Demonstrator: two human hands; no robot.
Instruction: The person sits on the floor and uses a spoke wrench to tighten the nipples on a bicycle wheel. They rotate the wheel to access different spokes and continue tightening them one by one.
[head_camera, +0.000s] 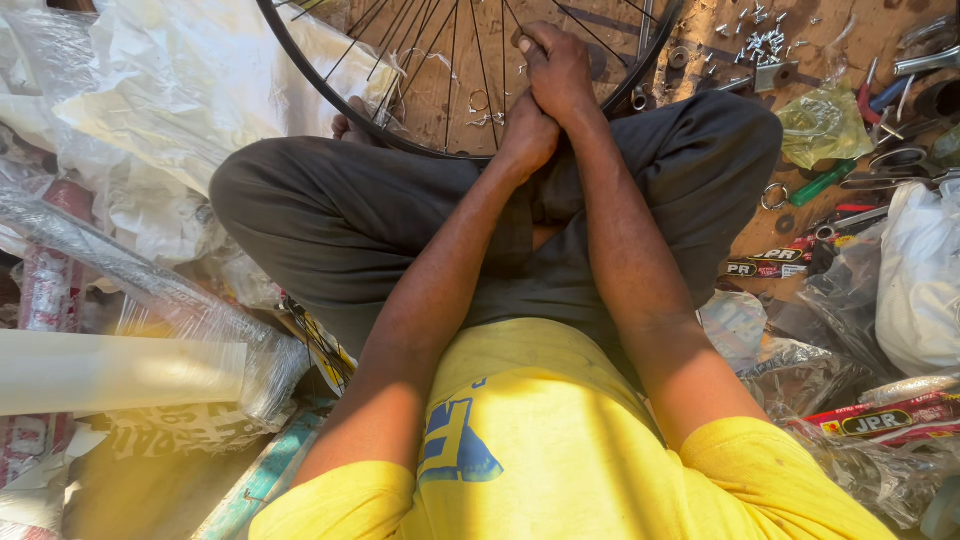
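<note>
A black spoked bicycle wheel rim (330, 95) is stood upright between the crossed legs, its plane facing the person, the top cut off by the frame. The spokes are gripped by the closed right hand (557, 70); the left hand (527, 135) is curled shut just beneath it. Small screws (765, 40) are scattered on the floor (720, 60); a clear plastic bag (822, 125) is seen nearby, its contents indistinct.

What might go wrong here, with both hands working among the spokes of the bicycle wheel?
1. The right hand is closed around spokes, with the left hand pressed beneath it; fingers might get pinched if the wheel rim turns.
2. Loose screws lie scattered on the floor nearby and could prick a leg or get lost.
</note>
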